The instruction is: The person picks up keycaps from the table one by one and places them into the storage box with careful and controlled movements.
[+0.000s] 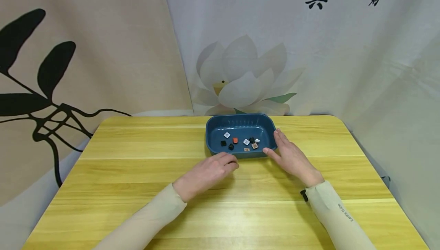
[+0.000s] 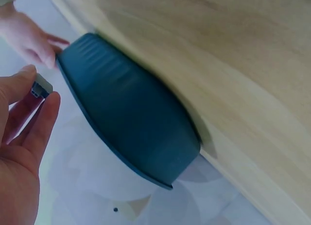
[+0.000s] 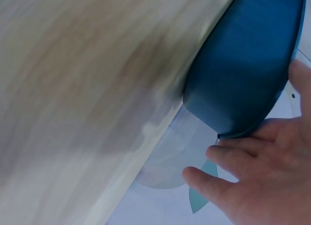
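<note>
A dark blue rectangular tray (image 1: 220, 119) stands on the table, with several small square pieces in white, black, red and tan lying inside. My left hand (image 1: 211, 169) is just in front of the tray's near wall. Between its thumb and fingertip it pinches a small block (image 2: 43, 85), pale grey with a dark underside; the head view hides this block behind the fingers. At the tray's right near corner, my right hand (image 1: 292, 158) rests against the rim, fingers fairly straight along the right side and thumb at the front.
The wooden table (image 1: 137, 139) extends to both sides of the tray and in front of it. Directly behind the far edge hangs a pale curtain (image 1: 343, 70) printed with a lotus and dark characters. The tray sits close to that edge.
</note>
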`<state>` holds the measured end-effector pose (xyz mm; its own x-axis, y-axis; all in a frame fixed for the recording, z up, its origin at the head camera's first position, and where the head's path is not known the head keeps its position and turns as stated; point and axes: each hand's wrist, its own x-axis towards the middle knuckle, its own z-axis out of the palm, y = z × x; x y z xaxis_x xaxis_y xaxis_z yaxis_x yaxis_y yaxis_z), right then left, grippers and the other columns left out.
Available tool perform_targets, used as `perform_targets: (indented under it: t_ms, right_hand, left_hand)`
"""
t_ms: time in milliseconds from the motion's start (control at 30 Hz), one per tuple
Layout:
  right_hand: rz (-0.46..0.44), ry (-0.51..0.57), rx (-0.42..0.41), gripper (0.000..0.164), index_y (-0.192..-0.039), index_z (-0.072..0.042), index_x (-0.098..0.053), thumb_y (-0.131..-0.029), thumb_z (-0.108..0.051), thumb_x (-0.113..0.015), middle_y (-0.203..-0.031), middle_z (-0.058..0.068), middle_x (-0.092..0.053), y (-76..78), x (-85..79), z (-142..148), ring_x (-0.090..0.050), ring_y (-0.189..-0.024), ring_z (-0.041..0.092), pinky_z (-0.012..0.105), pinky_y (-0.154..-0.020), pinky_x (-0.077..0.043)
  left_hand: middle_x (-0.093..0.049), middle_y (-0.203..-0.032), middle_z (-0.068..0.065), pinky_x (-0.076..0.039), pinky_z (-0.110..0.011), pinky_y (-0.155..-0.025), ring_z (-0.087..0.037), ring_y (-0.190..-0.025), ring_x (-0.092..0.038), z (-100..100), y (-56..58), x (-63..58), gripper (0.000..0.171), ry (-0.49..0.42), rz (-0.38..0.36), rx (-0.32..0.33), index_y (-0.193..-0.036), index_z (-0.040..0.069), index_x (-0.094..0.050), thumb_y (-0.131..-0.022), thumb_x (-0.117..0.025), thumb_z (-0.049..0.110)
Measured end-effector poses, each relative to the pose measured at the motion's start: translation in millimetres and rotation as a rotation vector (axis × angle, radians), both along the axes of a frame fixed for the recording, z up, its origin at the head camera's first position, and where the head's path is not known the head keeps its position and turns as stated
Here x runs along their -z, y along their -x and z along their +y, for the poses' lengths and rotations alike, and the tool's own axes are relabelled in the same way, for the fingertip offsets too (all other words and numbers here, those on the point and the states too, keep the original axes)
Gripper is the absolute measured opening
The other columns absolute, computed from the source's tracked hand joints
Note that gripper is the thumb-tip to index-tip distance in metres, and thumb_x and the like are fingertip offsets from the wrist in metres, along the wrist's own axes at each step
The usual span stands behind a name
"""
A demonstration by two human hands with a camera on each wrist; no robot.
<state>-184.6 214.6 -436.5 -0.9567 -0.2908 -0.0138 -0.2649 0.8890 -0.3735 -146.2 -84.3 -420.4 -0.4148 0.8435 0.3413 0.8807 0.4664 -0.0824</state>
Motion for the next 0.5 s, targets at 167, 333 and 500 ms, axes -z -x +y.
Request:
perform_targets:
  t_ms: [167,333,500]
  right_hand:
    - [0.004,-0.003,-0.006,0.094,-0.153,0.003,-0.011,-0.095,-0.066,-0.036,-0.159,0.02,-0.007,-0.5,0.2,0.8,-0.019,-0.142,0.039,0.054,-0.11,-0.024]
    - [0.008,-0.003,-0.009,0.094,-0.153,0.003,-0.011,-0.095,-0.066,-0.036,-0.159,0.02,-0.007,-0.5,0.7,1.0,-0.018,-0.143,0.038,0.054,-0.11,-0.023]
    - [0.008,-0.001,-0.011,0.094,-0.153,0.003,-0.011,-0.095,-0.066,-0.036,-0.159,0.021,-0.008,-0.3,0.8,0.7,-0.016,-0.144,0.037,0.054,-0.111,-0.023]
  left_hand:
    - [-0.062,-0.113,-0.003,-0.047,-0.02,-0.091,-0.014,-0.104,-0.058,-3.2,6.4,-4.4,0.025,-0.098,-0.011,-0.009,-0.112,0.007,-0.069,-0.087,-0.07,0.002]
    - [-0.062,-0.11,-0.002,-0.047,-0.022,-0.091,-0.013,-0.102,-0.059,-5.0,17.9,-5.9,0.022,-0.192,-0.044,-0.055,-0.109,0.008,-0.07,-0.086,-0.073,0.007]
    - [-0.062,-0.105,0.0,-0.049,-0.022,-0.088,-0.01,-0.096,-0.06,-6.0,31.9,-2.9,0.019,-0.256,-0.108,-0.124,-0.105,0.009,-0.072,-0.086,-0.074,0.013]
